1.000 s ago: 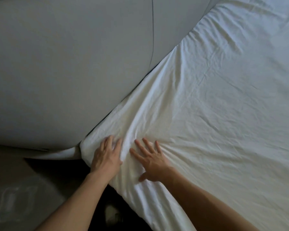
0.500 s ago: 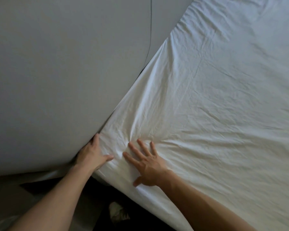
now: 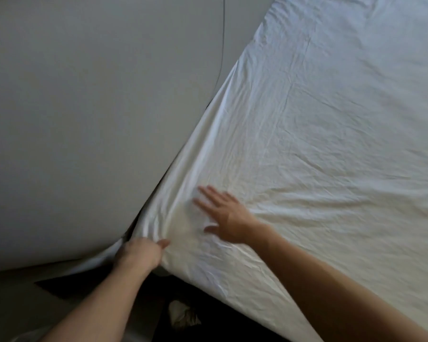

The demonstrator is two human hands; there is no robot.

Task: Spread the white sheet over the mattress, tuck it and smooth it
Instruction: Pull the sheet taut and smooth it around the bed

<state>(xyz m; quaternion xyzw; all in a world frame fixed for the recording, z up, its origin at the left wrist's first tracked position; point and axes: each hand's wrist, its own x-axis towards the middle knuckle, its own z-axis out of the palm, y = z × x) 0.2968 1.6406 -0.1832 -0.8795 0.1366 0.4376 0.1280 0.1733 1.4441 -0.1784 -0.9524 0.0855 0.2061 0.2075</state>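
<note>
The white sheet (image 3: 319,144) covers the mattress and fills the right half of the view, creased with fine wrinkles. At the near left corner of the bed my left hand (image 3: 140,254) pinches a bunch of the sheet between thumb and fingers, right by the gap along the wall; its fingertips are hidden in the fabric. My right hand (image 3: 224,215) lies flat on top of the sheet with its fingers straight and spread, a little to the right of the corner.
A grey wall (image 3: 97,119) runs along the bed's left side, with a thin dark cable (image 3: 221,45) hanging down it. Below the mattress corner the floor is dark, with a pale crumpled item (image 3: 183,315) on it.
My left hand has slid down from the wall gap to the corner and bunched the sheet. My right hand has moved up and to the right across the sheet.
</note>
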